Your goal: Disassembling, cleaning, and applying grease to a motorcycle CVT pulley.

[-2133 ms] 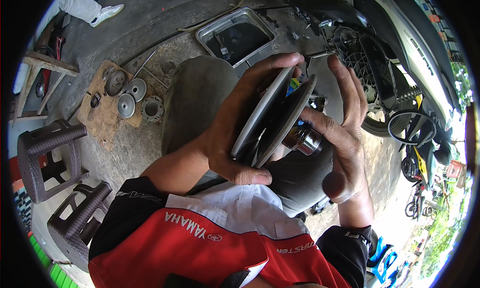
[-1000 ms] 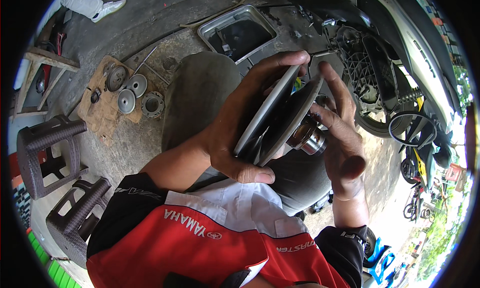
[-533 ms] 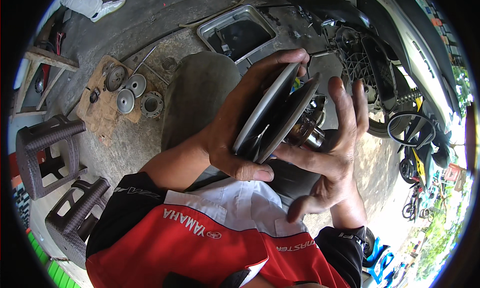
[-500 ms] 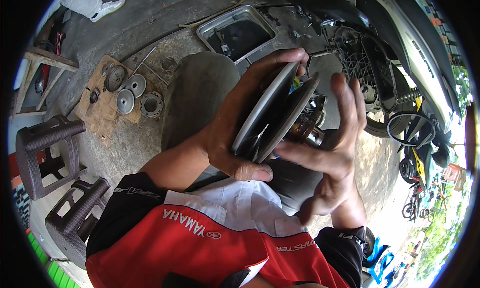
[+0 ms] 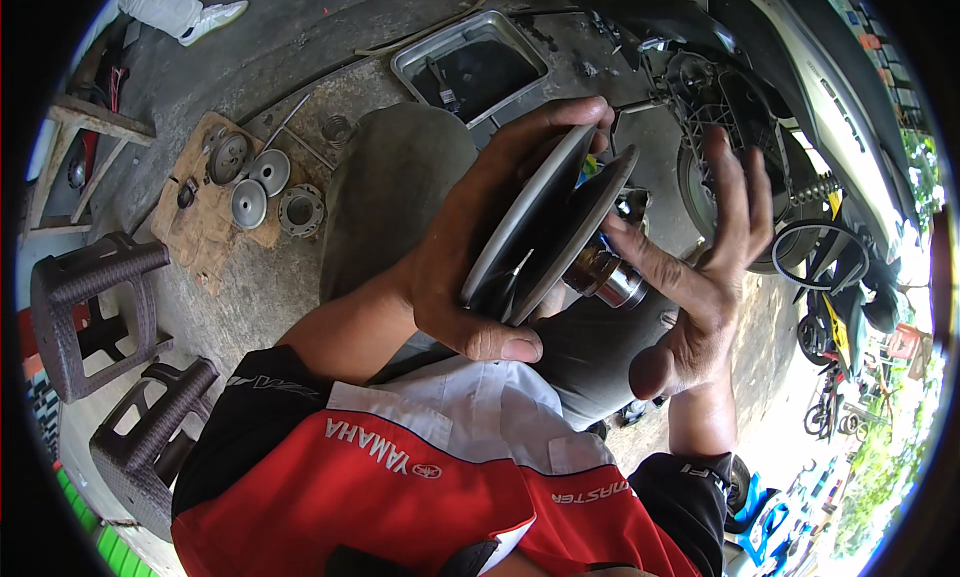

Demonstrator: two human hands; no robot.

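Observation:
A scooter drive pulley (image 5: pixel 590 222), two grey discs with a dark gap between them, is held on its edge above my knees. My left hand (image 5: pixel 450 247) wraps it from the left, fingers over the upper rim and thumb along the lower end. From the right-hand disc sticks out a shiny metal hub (image 5: pixel 622 285). Beside this hub is my right hand (image 5: pixel 705 287), its fingers spread and holding nothing. Its index fingertip reaches the hub's upper side; whether it touches cannot be made out.
On the left, cardboard (image 5: pixel 200 247) bears several round metal parts (image 5: pixel 249 204). A metal tray (image 5: pixel 400 62) with a brush (image 5: pixel 442 87) lies ahead. A partly dismantled scooter (image 5: pixel 840 107) stands at the right. Brown stools (image 5: pixel 85 307) are at the left; another person's shoe (image 5: pixel 215 22) shows far left.
My right hand has moved right and up, its index finger rising from the hub's lower side to its upper side. More of the hub shows. My left hand and the pulley stay nearly still.

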